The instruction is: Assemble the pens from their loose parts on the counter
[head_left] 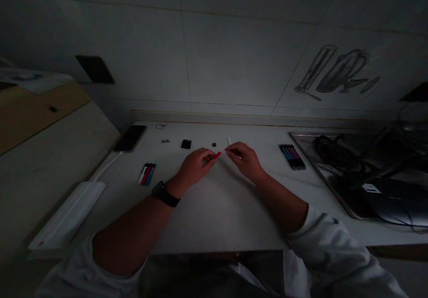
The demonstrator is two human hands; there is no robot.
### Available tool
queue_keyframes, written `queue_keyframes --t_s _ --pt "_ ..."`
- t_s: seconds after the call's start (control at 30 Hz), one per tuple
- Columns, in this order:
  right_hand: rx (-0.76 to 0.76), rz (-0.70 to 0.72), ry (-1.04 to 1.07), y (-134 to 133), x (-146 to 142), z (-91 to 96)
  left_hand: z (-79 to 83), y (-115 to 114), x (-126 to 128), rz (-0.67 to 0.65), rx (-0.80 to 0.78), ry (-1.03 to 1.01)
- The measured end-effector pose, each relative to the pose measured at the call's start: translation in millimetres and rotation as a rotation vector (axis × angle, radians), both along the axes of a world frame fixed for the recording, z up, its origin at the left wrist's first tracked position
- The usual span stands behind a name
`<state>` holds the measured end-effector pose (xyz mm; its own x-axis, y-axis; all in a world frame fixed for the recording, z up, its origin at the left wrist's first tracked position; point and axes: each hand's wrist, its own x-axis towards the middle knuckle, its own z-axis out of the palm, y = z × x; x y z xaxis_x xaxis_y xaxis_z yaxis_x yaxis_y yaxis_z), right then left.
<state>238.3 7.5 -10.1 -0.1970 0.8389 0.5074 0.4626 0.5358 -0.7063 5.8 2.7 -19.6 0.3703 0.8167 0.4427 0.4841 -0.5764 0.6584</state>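
Red pen piece (216,156) right there over the middle of the bench (217,209), pinched at its left end in the fingers (207,157) of the left hand (194,167), free end poking out toward the right hand (245,159). Long axis roughly left to right, tilted a touch, right tip higher and farther from the body. Left fingers closed tight on it, thumb and forefinger clamped, the rest curled under. Right fingers (230,151) bunched close together, tips just beside the red tip; touching or a hair apart, too dim to tell. Slim white piece (229,140) sticking up just behind those right fingertips; gripped or merely lying behind, cannot tell. Dark watch (163,194) on the left wrist. Around the hands: small black piece (214,144) just beyond the red one, cluster of black caps (186,144) farther left, tiny grey bits (165,141) beyond that, bundle of pens (147,174) near the left forearm, second row of pens (292,156) well off to the right beside the sink (321,134), dark phone (130,138) at the far left corner.
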Motion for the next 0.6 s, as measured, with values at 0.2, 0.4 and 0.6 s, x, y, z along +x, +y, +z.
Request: queue_keyframes --t_s 0.2,0.4,0.6 --pt "0.026 0.015 -0.025 -4.9 -3.8 0.5 2.1 -0.5 0.0 -0.019 0.079 0.091" --pt "0.012 0.035 -0.040 -4.1 -3.8 -5.2 3.6 -1.8 -0.5 -0.018 0.090 0.114" --pt "0.041 0.094 -0.044 -5.7 -5.0 -3.0 4.5 -2.2 0.7 -0.029 0.085 0.110"
